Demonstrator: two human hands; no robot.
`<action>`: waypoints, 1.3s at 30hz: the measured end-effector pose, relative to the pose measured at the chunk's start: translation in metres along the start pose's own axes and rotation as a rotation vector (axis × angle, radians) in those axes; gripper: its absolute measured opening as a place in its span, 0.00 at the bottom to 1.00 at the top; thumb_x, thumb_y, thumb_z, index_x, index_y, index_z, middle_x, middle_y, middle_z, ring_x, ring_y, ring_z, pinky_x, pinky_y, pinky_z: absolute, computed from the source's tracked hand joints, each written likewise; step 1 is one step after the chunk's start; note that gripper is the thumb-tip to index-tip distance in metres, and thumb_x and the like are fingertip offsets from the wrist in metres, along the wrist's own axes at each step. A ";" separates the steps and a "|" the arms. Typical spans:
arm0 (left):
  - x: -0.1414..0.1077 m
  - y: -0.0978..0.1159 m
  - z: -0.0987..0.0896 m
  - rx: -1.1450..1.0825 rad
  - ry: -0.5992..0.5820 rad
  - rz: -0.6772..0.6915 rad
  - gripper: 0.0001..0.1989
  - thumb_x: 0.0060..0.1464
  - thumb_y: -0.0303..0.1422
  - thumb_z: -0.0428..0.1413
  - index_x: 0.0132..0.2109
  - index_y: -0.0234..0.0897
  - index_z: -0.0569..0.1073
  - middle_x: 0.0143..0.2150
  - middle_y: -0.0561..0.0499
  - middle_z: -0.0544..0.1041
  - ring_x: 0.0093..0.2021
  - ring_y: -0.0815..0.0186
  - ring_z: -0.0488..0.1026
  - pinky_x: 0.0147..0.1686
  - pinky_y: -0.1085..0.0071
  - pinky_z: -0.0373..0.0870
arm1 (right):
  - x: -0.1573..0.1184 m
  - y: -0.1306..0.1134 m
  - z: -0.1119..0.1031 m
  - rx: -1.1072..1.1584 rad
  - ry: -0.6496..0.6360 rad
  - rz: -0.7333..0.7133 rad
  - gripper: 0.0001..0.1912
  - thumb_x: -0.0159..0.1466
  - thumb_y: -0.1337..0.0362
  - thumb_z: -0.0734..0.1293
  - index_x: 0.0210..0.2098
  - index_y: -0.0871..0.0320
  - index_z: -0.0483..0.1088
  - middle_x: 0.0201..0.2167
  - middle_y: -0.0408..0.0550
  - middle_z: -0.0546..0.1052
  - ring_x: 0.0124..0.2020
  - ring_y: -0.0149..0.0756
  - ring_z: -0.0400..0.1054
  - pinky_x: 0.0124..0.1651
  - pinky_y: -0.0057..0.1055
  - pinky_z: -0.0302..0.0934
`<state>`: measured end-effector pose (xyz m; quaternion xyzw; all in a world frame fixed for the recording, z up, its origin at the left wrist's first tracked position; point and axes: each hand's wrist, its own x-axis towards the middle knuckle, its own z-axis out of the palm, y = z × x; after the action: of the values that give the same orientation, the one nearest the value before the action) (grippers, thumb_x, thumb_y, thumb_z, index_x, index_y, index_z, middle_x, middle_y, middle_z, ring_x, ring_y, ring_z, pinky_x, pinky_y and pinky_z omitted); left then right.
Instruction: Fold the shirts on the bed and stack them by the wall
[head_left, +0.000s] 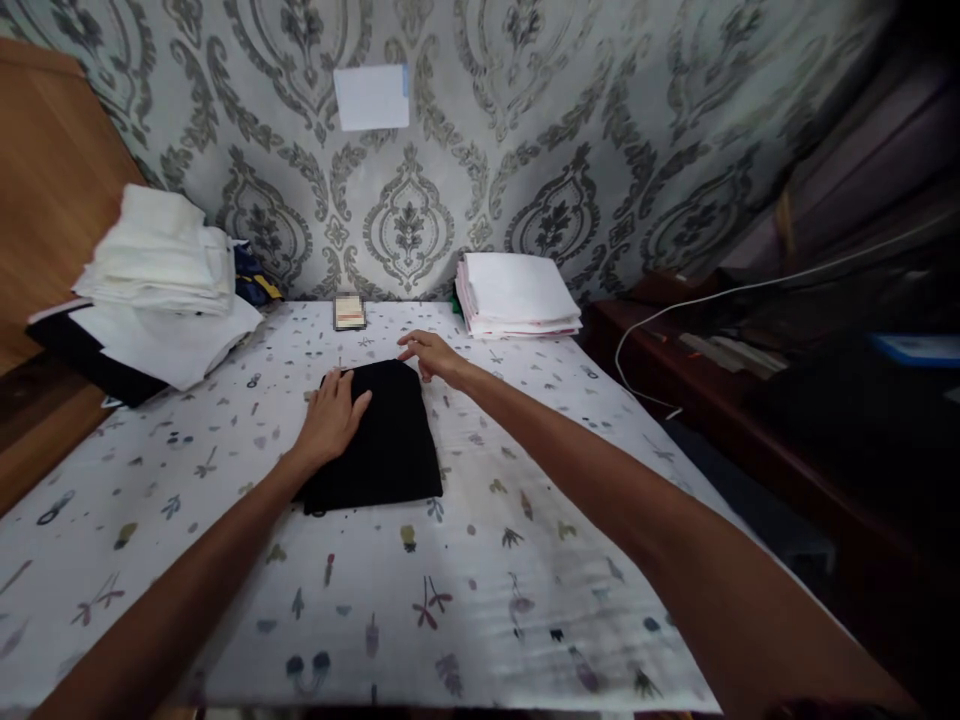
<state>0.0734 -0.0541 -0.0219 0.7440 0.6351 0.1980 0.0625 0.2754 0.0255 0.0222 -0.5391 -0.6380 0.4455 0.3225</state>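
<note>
A pair of bare hands works over a folded black cloth (394, 430), laid flat near the middle of a bench (480, 590) spread with white fabric printed in small plant motifs, in the head camera's view. The person's left hand (330, 415) rests palm down on the cloth's left side, its fingers slightly spread and gripping nothing that I can see. The right hand (433, 357) reaches to the far right corner, fingers parted and a fingertip at the edge; from here I cannot tell whether any fabric is pinched.

Behind the cloth, a small, square, cream-faced item with a dark border (349, 312) lies near the wall, its lettering too small to read. To its right sits a neat stack of folded white cloths with pinkish edges (517, 290). At the far left, cream folded cloths (161, 265) are piled over a loose white cloth (176, 345) and a black one (105, 350), beside a navy-and-yellow bundle (255, 278). A blank-looking white sheet (373, 97) hangs on the grey damask wallpaper (409, 225); a thin white cable (720, 292) curves in from the right.
</note>
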 end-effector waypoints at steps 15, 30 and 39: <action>0.001 0.000 0.007 0.219 -0.070 0.024 0.32 0.68 0.45 0.38 0.69 0.28 0.55 0.73 0.30 0.52 0.73 0.46 0.49 0.65 0.40 0.54 | 0.034 0.022 -0.018 -0.436 -0.217 -0.091 0.14 0.68 0.63 0.59 0.30 0.62 0.69 0.17 0.38 0.61 0.21 0.29 0.57 0.27 0.26 0.55; -0.001 0.009 -0.003 0.241 -0.156 -0.053 0.34 0.67 0.47 0.36 0.71 0.29 0.52 0.74 0.33 0.50 0.74 0.48 0.47 0.66 0.40 0.53 | 0.008 0.025 0.009 -0.232 0.151 -0.035 0.07 0.66 0.68 0.59 0.39 0.59 0.68 0.29 0.44 0.73 0.29 0.31 0.70 0.34 0.28 0.67; 0.027 0.016 -0.032 0.248 -0.260 0.102 0.29 0.65 0.47 0.41 0.67 0.39 0.61 0.71 0.38 0.60 0.70 0.45 0.56 0.64 0.38 0.54 | -0.147 0.049 0.006 -0.454 0.229 -0.600 0.10 0.70 0.65 0.58 0.44 0.60 0.69 0.41 0.49 0.72 0.31 0.30 0.66 0.35 0.29 0.63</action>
<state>0.0795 -0.0361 0.0187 0.7965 0.6028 0.0233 0.0416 0.3205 -0.1178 -0.0152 -0.4326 -0.8092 0.1160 0.3802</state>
